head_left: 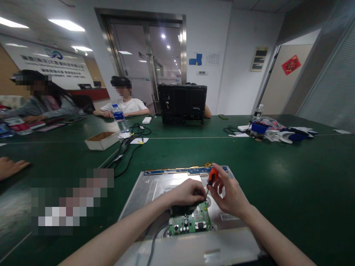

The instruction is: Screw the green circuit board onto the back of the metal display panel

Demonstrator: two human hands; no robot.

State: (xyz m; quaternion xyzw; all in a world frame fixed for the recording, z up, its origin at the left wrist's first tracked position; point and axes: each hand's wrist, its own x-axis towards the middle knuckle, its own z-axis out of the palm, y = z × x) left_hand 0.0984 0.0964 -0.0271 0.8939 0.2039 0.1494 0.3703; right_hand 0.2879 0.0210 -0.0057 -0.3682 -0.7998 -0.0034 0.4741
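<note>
Right hand (230, 194): fingers closed in a pinch on an orange-and-black screwdriver (212, 177), thumb and fingertips around the handle, other fingers loosely bent. Left hand (190, 192): curled, fingertips gathered over the far side of the green circuit board (191, 218); cannot tell whether anything is held, as the fingers hide it.

Key relation: the screwdriver stands steeply, handle up and slightly right, shaft slanting down-left to the board's far right corner. Contact of tip with a screw — too small to confirm. The board lies below and to the left of the right hand, and the left fingertips are just beside the shaft, so both hands are close to that corner; the driver is in the right one.

Edges: the board sits on the silvery metal panel (144, 199), well inside its borders. A blue circuit strip (177, 171) runs along the panel's far edge, near the right fingertips. A grey cable (154, 244) passes the board's left side toward the near edge, beside the left forearm.

Room: to the right, green tabletop (291, 177) extends from the panel's edge — the glove heap (280, 133) is well off. Beyond stands a black monitor housing (181, 103), apart from the panel.
</note>
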